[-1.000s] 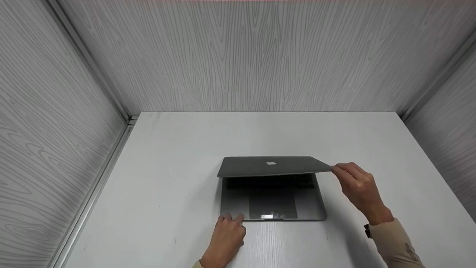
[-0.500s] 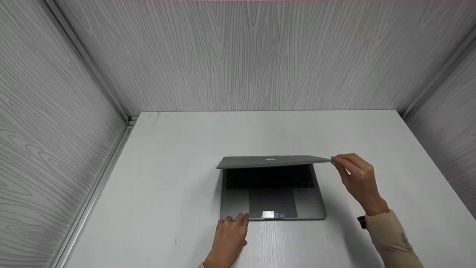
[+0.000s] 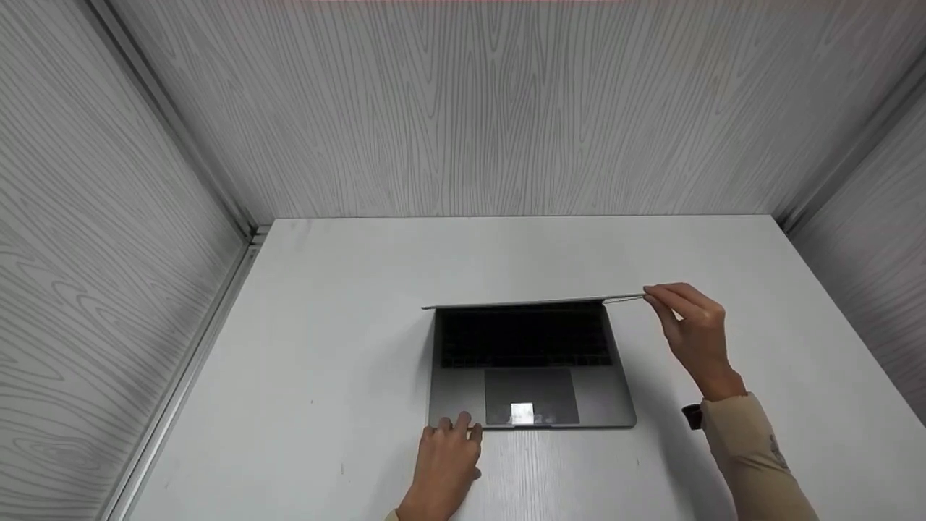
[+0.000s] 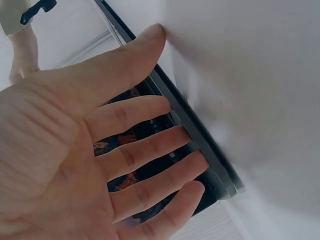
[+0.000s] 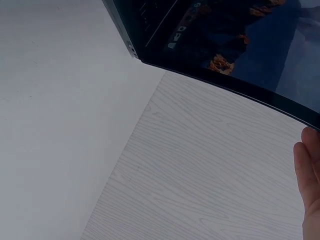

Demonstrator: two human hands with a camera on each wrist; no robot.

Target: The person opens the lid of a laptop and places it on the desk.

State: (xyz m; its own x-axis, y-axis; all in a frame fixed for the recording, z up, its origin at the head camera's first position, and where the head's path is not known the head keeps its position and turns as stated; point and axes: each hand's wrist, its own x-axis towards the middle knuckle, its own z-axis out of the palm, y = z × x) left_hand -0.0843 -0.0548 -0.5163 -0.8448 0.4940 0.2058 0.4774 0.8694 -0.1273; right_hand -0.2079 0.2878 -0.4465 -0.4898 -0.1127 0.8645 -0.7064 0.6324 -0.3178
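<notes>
A grey laptop (image 3: 604, 398) stands half open on the white table, its keyboard and trackpad facing up. Its lid is raised and appears almost edge-on in the head view; the right wrist view shows its lit screen (image 5: 250, 55). My right hand (image 3: 693, 329) pinches the lid's upper right corner between thumb and fingers. At the front left corner of the base, my left hand (image 3: 443, 467) rests its fingertips on the edge. The left wrist view shows that hand's fingers spread and fairly straight, thumb apart, partly covering the laptop.
The white tabletop (image 3: 325, 347) extends around the laptop on all sides. Behind it rises a grey wood-grain panel (image 3: 470, 108), with similar panels at the left (image 3: 87, 289) and right (image 3: 868, 239). A metal rail (image 3: 195, 354) runs along the left edge.
The right hand has moved up and slightly back with the lid, which has tilted further open and uncovered more keyboard. The left hand has shifted slightly right at the front edge.
</notes>
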